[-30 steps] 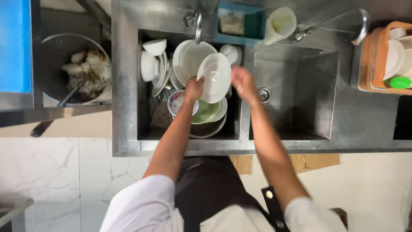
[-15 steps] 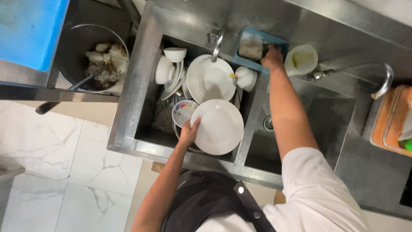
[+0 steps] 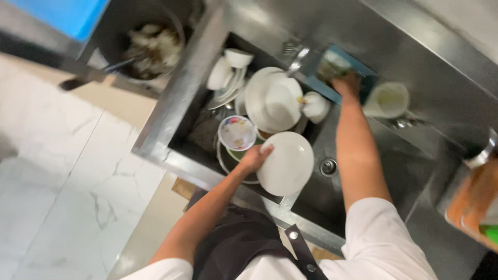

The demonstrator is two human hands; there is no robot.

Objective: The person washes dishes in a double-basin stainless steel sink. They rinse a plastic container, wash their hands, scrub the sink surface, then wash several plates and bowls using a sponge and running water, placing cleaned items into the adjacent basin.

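My left hand [image 3: 255,157] grips the edge of a round white plate [image 3: 287,164], held over the divider between the two basins of a steel sink [image 3: 171,111]. My right hand [image 3: 346,83] reaches far back to a blue tray [image 3: 363,70] behind the sink and rests on a greenish sponge [image 3: 332,65] in it; I cannot tell whether the fingers close around it. The left basin holds a stack of white plates [image 3: 272,101], white bowls [image 3: 228,70] and a small patterned bowl [image 3: 236,133].
A faucet [image 3: 298,57] stands over the left basin. A pale green cup [image 3: 389,99] sits behind the right basin, whose drain [image 3: 328,167] is visible. A round bin with food scraps [image 3: 150,44] is at the left. An orange rack [image 3: 474,205] is at the right.
The view has tilted and shifted left. My right hand left the plate and reached back to the blue tray. My left hand lowered the plate toward the front of the sink.
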